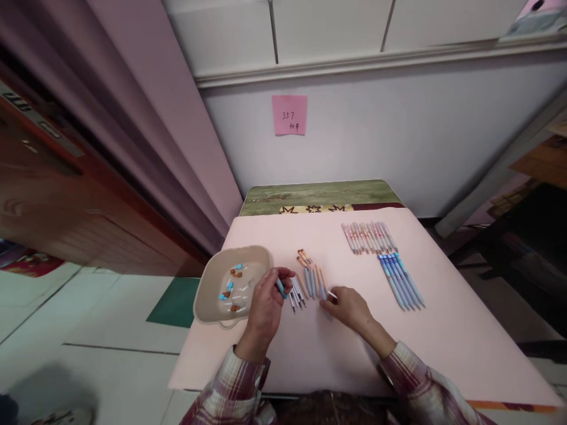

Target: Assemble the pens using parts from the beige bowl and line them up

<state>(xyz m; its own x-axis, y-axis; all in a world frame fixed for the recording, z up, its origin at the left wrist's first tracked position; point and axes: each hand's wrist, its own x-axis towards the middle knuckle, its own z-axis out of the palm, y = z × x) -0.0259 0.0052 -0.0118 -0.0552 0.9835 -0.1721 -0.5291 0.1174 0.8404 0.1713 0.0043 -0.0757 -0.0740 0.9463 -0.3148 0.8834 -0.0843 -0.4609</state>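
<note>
My left hand (266,298) is closed round a short teal pen part (282,288), beside the bin's right edge. My right hand (349,308) pinches a slim pen part with a white end (332,294) just over the table; my fingers cover most of it. Between my hands lie several white refills with dark tips (297,295), then a row of blue-grey pen barrels (312,282) and slim orange-tan barrels (322,277). Just beyond them sit a few short orange-brown pen pieces (303,257).
A beige bin (200,295) at the left holds small blue and brown pieces and white bits. At the right lie a row of clear patterned pens (368,238) and several blue pens (401,282) on the pink tabletop (443,330). The wall bears a pink note (289,115).
</note>
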